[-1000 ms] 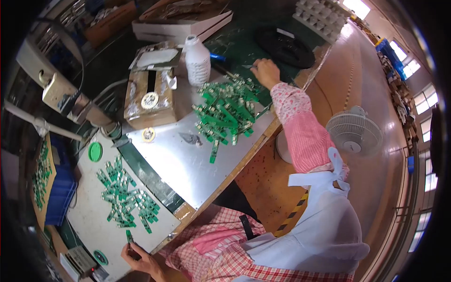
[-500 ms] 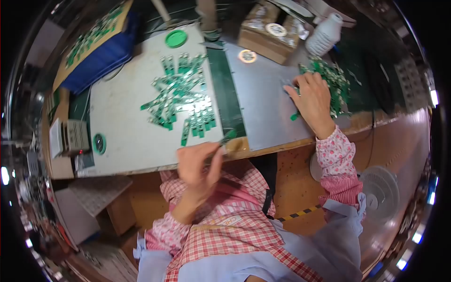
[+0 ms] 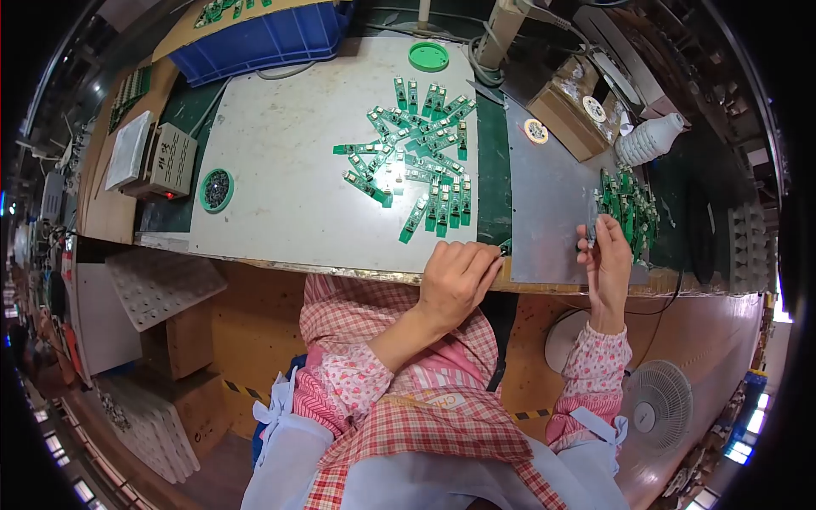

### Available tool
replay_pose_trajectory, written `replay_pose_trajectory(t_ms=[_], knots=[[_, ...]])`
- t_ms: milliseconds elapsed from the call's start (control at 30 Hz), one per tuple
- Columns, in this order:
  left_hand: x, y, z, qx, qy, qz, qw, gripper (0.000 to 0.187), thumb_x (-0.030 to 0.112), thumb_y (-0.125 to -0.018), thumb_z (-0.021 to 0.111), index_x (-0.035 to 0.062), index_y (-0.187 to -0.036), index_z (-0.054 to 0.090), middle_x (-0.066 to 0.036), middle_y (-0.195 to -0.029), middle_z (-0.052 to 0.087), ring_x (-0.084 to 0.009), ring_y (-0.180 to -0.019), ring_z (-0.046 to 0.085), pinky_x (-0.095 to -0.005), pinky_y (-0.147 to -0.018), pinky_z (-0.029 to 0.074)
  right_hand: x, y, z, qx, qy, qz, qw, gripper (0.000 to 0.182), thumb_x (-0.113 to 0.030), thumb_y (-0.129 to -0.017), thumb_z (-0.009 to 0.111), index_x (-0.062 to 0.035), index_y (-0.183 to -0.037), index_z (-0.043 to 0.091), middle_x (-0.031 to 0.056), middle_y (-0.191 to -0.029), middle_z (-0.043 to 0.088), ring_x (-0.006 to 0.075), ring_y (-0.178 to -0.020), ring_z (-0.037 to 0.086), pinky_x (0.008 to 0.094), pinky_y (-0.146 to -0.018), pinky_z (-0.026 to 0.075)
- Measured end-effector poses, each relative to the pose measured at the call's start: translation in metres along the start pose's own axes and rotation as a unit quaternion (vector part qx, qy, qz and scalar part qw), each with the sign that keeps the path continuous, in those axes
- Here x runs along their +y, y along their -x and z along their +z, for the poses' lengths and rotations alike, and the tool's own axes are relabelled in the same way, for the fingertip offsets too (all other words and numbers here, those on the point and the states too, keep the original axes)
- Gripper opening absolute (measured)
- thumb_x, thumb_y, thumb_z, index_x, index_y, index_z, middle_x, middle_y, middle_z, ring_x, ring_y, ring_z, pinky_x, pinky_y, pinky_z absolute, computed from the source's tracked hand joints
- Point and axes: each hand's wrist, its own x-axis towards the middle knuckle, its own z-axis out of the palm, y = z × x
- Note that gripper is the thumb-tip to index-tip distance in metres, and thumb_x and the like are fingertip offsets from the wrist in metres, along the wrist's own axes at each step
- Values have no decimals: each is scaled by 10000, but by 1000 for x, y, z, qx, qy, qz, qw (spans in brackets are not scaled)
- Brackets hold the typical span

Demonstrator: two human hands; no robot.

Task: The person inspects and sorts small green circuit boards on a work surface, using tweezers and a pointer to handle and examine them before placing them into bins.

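My left hand rests at the bench's front edge with its fingers curled around a thin green circuit board that pokes out toward the metal sheet. My right hand lies on that sheet's near right corner. Its fingertips pinch one small board at the edge of a heap of green circuit boards. Several more green boards lie fanned out on the white work plate, just beyond my left hand.
A blue bin stands at the back. A green lid and a green dish of small parts sit on the white plate. A cardboard box, white bottle and grey device flank the work. A floor fan is at lower right.
The view has swung left and level. My left hand came up from my lap to the bench edge. My right hand pulled back from far across the bench to the heap's near side.
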Motion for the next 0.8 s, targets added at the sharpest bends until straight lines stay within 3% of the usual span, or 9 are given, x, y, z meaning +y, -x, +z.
replay_pose_trajectory(t_ms=[133,333,467,667,800], knots=[[0,1,-1,5,15,18,1000,199,47,-763,726,52,-936,628,-53,-846,644,-214,-704,569,-332,-637,394,4,31,-8,-25,-175,78,981,237,-181,-982,530,-3,-1138,540,55,-902,635,66,-702,582,175,-510,504],[13,-11,15,25,50,4,998,223,53,-766,727,49,-972,643,-60,-874,665,-210,-720,602,-325,-659,406,23,63,-16,10,-177,113,978,230,-172,-974,544,-10,-1138,548,43,-911,622,63,-680,541,172,-475,413],[24,-14,35,-47,-36,-1,998,233,74,-772,726,68,-995,657,-42,-874,648,-207,-732,576,-335,-667,416,13,69,-9,-20,-76,128,989,236,-182,-952,579,-9,-1111,588,36,-858,638,32,-599,508,166,-461,399],[27,-14,36,-82,-81,-12,993,266,156,-751,760,111,-996,666,-32,-803,543,-207,-717,523,-336,-654,399,20,67,-10,-7,46,78,996,260,-196,-942,597,7,-1099,637,18,-785,633,11,-549,491,157,-451,389],[28,-14,31,-89,-65,-21,994,277,169,-748,762,90,-992,658,-35,-802,539,-210,-715,513,-334,-649,381,19,65,-2,17,170,16,985,197,-166,-947,583,15,-994,646,-10,-749,580,5,-548,463,165,-502,434]])
